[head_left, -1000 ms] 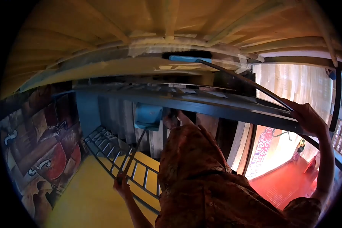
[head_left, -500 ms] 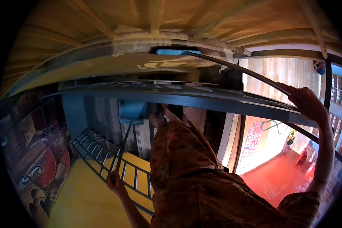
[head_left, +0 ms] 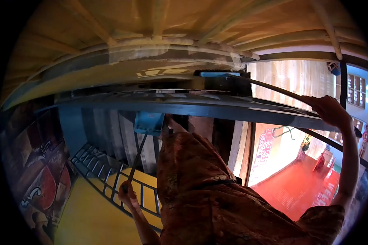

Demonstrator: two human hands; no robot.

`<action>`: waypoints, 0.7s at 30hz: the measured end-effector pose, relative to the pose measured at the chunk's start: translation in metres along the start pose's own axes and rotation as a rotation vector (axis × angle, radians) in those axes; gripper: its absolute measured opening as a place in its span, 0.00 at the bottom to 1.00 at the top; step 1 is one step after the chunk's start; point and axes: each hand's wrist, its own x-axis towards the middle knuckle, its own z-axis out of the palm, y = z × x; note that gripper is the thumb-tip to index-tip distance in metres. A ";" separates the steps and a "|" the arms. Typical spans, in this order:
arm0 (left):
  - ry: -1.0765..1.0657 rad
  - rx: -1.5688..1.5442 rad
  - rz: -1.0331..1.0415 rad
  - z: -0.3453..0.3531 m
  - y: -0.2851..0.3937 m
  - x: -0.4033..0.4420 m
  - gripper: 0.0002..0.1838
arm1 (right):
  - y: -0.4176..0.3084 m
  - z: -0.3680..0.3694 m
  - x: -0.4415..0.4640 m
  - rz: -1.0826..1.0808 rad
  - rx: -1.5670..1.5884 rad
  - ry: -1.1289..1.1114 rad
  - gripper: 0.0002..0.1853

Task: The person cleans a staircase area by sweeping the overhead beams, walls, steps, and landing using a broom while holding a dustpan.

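A long grey-blue rail (head_left: 184,108) crosses the view. The right hand (head_left: 332,112) is closed around the stick of a broom (head_left: 280,90), just above the right end of the rail. The stick slants up and left from that hand, and the broom's blue head (head_left: 219,74) lies above the middle of the rail as seen; whether its bristles touch a surface is too dark to tell.

The left hand (head_left: 128,192), well below the left part of the rail, is wrapped around the thin handle (head_left: 139,157) of a blue dustpan (head_left: 149,123). The dustpan sits just under the rail in view, left of its middle, with a foot (head_left: 176,124) close beside it.

Below the rail at left, a ladder (head_left: 120,183) slants across a yellow surface (head_left: 86,208), near a painted wall (head_left: 43,175). Below the rail at right is a bright red surface (head_left: 288,196). Curved ribs (head_left: 249,20) spread above the rail.
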 end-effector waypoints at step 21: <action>-0.018 0.082 0.100 0.001 -0.006 -0.003 0.07 | 0.009 0.085 0.155 -0.121 -0.091 -0.163 0.22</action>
